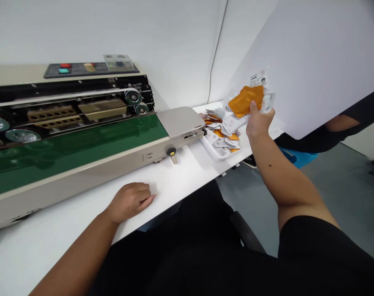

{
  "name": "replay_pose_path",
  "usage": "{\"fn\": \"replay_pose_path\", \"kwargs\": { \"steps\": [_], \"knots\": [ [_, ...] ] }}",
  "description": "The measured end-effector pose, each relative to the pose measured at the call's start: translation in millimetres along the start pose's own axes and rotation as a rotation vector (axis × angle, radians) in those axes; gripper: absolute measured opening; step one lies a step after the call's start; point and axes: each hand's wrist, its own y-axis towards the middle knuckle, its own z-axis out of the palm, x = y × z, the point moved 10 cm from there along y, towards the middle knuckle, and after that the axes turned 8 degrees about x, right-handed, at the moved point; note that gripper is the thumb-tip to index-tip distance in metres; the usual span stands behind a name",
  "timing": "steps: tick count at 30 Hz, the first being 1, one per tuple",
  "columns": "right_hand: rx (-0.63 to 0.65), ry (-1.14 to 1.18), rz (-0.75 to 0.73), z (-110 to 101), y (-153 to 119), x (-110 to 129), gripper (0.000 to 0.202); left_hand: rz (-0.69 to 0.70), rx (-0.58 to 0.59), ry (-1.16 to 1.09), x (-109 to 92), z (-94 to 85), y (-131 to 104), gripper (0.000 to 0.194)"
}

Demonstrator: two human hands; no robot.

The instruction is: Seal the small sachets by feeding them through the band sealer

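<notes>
My right hand is raised above the tray's far side, its fingers closed on several packets. An orange packet faces me under the thumb, with white printed packets behind it. Below and left of that hand, a white tray holds a loose heap of orange and white packets. My left hand rests on the white table in a loose fist, in front of the sealing machine, and I see nothing in it.
The machine's green conveyor belt runs across the left, ending in a metal plate beside the tray. A white partition rises at right, with another person's arm behind it. A blue stool stands below. A cable hangs along the wall.
</notes>
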Motion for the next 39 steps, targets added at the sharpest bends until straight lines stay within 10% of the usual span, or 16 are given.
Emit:
{"fn": "replay_pose_path", "kwargs": {
  "steps": [13,19,23,28,32,35,39],
  "knots": [
    [0.046,-0.086,-0.01,23.2,-13.1,25.6,0.062,-0.014,0.008,0.038,1.5,1.9,-1.7,0.043],
    [0.001,0.021,-0.034,6.0,-92.6,69.4,0.068,-0.057,-0.044,-0.004,2.6,-9.2,-1.9,0.043],
    [0.384,-0.105,-0.008,33.0,-187.8,107.7,0.058,-0.164,-0.206,-0.076,17.0,-31.8,-16.9,0.027],
    [1.289,0.135,-0.356,124.3,-321.7,180.9,0.023,-0.363,-0.587,-0.103,33.6,-65.0,-78.4,0.051],
    [1.411,0.066,-0.505,176.3,-376.5,188.9,0.038,-0.364,-0.505,-0.162,18.7,-57.6,-99.2,0.083],
    [1.436,-0.114,-0.553,206.6,-403.0,173.1,0.047,-0.357,-0.264,-0.152,8.5,-33.2,-91.4,0.056],
    [1.48,-0.247,-0.601,220.9,-418.9,152.9,0.06,-0.352,-0.249,-0.179,10.2,-18.9,-88.7,0.025]
  ]
}}
